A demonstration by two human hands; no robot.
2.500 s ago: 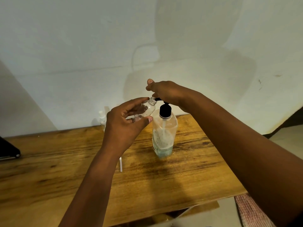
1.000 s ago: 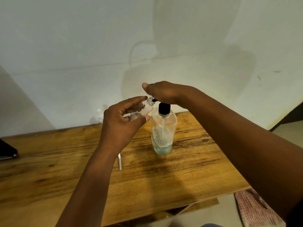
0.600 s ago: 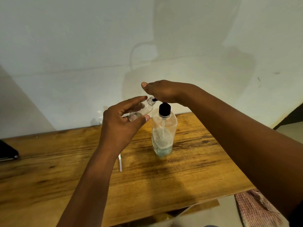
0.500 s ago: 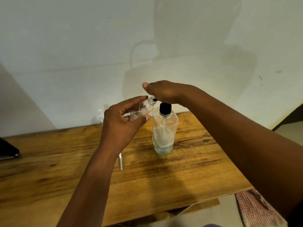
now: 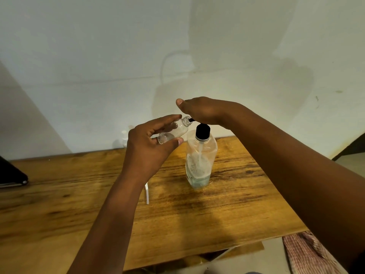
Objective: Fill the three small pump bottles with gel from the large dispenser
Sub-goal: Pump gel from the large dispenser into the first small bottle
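The large clear dispenser (image 5: 199, 161) stands upright on the wooden table (image 5: 227, 210), with a black pump collar and a little gel at its bottom. My right hand (image 5: 203, 111) presses down on its pump head, which the palm hides; only the black nozzle tip shows. My left hand (image 5: 150, 147) holds a small clear open bottle (image 5: 174, 131) tilted, its mouth right at the nozzle. Another small white pump bottle (image 5: 124, 138) stands by the wall, half hidden behind my left hand. A white pump tube (image 5: 147, 192) lies on the table under my left wrist.
A dark flat object (image 5: 11, 175) lies at the table's left edge. The table's front edge runs across the lower right, with a red checked cloth (image 5: 304, 254) on the floor beyond it. A white wall closes the back.
My right hand has gone on pressing the pump, dipping and rising slightly. The small bottle stays tilted at the nozzle in my left hand.
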